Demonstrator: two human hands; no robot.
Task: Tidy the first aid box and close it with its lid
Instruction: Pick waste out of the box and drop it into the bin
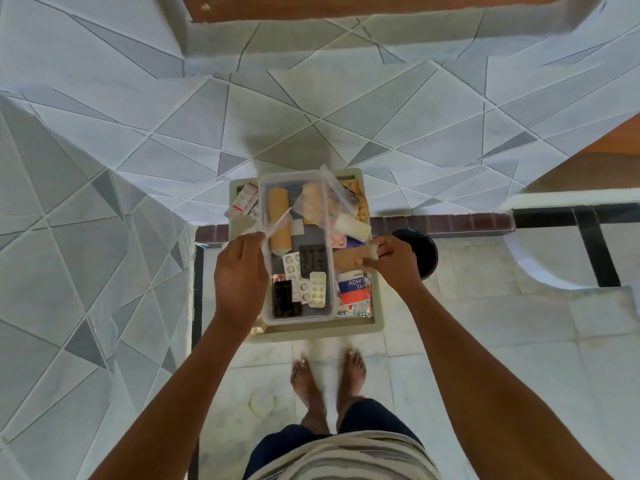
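Your left hand (239, 271) pinches a thin white packet (277, 225) by its near end, fingers curled around it, so the packet slants up and away over the left rim of the clear box (297, 317). Your right hand (393, 263) grips a tan bandage (348, 259) that lies just right of the box, and something small and white sits between its fingers; what it is cannot be told.

The box stands open on a beige tray (377, 327), with no lid on it. Inside it, a tan roll (280, 220) lies lengthwise along the left side, a pale roll (311, 200) sits at the far end, and blister packs (304, 282) lie overlapping at the near end beside a dark pack (285, 301) in the near left corner.

On the tray to the right of the box are a white roll (353, 226), a clear bag (337, 194) and a tape packet (355, 289) in white, blue and red. A small red-and-white carton (245, 199) lies on the tray left of the box.

The tray rests by the edge of a bed (104, 168) covered in a grey patterned sheet. Your bare feet (329, 379) stand on the tiled floor (502, 358) below it.
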